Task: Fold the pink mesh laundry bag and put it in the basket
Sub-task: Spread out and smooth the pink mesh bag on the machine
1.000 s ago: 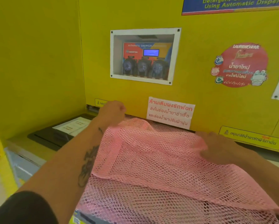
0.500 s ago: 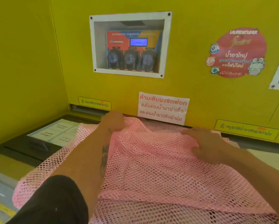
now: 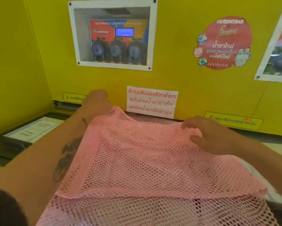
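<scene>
Both arms reach forward; left hand (image 3: 96,101) grips pink mesh laundry bag (image 3: 145,162) corner, right hand (image 3: 209,135) pinches its edge.

A mesh laundry bag (image 3: 145,160) lies spread on a machine top before the wall, its upper layer lying over the lower one. The left hand (image 3: 96,101) grips its far left corner and the right hand (image 3: 213,136) pinches its far right edge. Behind, between the hands, hangs a paper notice (image 3: 151,101); above it a recessed dispenser panel (image 3: 114,35), with a round sticker (image 3: 223,44) to the right. An instruction sheet (image 3: 31,131) lies left of the bag.
</scene>
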Motion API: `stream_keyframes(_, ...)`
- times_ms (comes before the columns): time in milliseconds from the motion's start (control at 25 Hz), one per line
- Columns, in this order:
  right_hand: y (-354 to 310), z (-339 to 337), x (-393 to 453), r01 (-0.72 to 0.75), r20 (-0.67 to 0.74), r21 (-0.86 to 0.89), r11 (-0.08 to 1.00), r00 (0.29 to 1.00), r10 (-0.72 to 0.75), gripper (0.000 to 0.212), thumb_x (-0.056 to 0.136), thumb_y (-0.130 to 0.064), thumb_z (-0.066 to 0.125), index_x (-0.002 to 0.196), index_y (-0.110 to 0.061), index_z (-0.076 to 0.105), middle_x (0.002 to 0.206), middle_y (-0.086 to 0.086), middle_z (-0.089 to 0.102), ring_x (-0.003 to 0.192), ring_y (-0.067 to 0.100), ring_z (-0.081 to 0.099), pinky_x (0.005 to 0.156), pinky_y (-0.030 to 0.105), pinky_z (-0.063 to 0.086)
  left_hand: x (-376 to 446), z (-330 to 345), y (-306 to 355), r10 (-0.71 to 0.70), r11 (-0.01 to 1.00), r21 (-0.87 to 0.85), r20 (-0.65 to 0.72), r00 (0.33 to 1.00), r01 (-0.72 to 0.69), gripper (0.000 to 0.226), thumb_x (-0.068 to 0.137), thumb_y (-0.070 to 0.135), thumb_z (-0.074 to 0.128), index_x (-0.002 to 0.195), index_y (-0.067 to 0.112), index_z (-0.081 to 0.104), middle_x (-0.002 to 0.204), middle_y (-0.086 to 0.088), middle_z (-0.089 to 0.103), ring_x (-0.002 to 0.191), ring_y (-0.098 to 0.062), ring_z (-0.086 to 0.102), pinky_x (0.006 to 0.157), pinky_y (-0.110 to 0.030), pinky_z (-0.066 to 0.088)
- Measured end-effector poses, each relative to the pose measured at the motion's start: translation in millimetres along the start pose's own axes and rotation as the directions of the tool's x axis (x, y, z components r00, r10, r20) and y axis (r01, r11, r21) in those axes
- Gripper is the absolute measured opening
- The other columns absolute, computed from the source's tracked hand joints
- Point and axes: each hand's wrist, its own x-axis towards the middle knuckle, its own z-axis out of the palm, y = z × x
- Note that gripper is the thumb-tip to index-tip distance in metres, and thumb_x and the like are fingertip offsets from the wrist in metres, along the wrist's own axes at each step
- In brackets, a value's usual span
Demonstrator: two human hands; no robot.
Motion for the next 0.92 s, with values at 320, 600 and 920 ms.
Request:
stream_keyframes(320, 16, -16, -86, 0.086, 0.543, -0.038, 0.996, 0.838, -0.051, 0.048, 0.074, -0.065, 0.063, 0.118, -0.051, 0.050, 0.122, -0.027, 0.048, 0.114, -0.004, 0.046, 0.098, 0.029, 0.041, -191, -34, 56, 0.592, 0.799, -0.258, 0.500, 0.632, -0.544, 0.030, 0.076, 0.070, 0.049, 0.098, 0.051, 0.057, 0.096, 0.033, 0.059, 0.089, 0.011, 0.056, 0.071, -0.018, 0.044)
stream_keyframes(600, 19, -11, -96, 0.298, 0.302, -0.095, 0.950, 0.918, -0.257, 0.005, 0.091, -0.029, 0.056, 0.093, -0.029, 0.061, 0.096, -0.011, 0.062, 0.089, 0.005, 0.054, 0.082, 0.035, 0.051, -237, -22, 48, 0.406, 0.879, 0.036, 0.468, 0.785, -0.476, 0.009, 0.085, 0.054, 0.059, 0.085, 0.045, 0.058, 0.090, 0.019, 0.050, 0.083, 0.000, 0.047, 0.072, -0.022, 0.038)
stream_keyframes(920, -23, -62, -134, 0.240, 0.568, 0.534, 0.811, 0.608, -0.555, 0.012, 0.090, -0.044, 0.063, 0.098, -0.036, 0.065, 0.082, -0.012, 0.069, 0.069, -0.002, 0.062, 0.061, 0.019, 0.050, -269, -37, 34, 0.378, 0.897, 0.077, 0.377, 0.846, -0.435, 0.010, 0.090, 0.029, 0.061, 0.086, 0.038, 0.064, 0.095, 0.019, 0.052, 0.090, 0.003, 0.046, 0.080, -0.024, 0.038)
